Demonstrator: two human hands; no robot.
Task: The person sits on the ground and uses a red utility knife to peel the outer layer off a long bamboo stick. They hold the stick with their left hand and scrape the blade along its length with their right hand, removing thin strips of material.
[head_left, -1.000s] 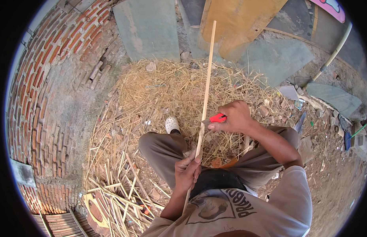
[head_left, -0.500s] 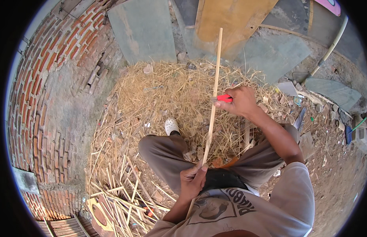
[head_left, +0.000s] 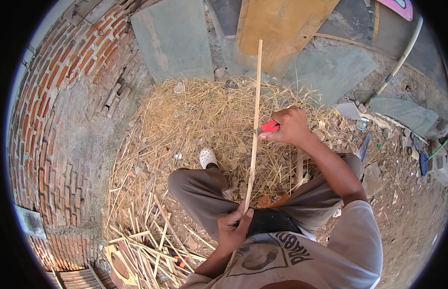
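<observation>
A long, pale bamboo strip [head_left: 257, 96] rises from my lap and points away from me. Near its lower end my left hand [head_left: 234, 226] is closed around it, thumb on top. My right hand [head_left: 290, 127] grips a red-handled utility knife [head_left: 269, 127] farther up. The short blade meets the strip's right side, and my thumb lies close beneath it. Below my left hand, the strip's tail end is hidden by my arm and shirt.
Dry shavings [head_left: 200, 115] cover the ground ahead. Several cut strips [head_left: 156, 245] lie piled at lower left. A brick wall [head_left: 55, 159] stands at left, and grey panels [head_left: 173, 41] lean at the back. A saw blade [head_left: 363, 146] shows beside my right knee.
My right hand and the knife have moved slightly down the strip toward me. The strip's far end has swung a little to the left. My left hand keeps its hold.
</observation>
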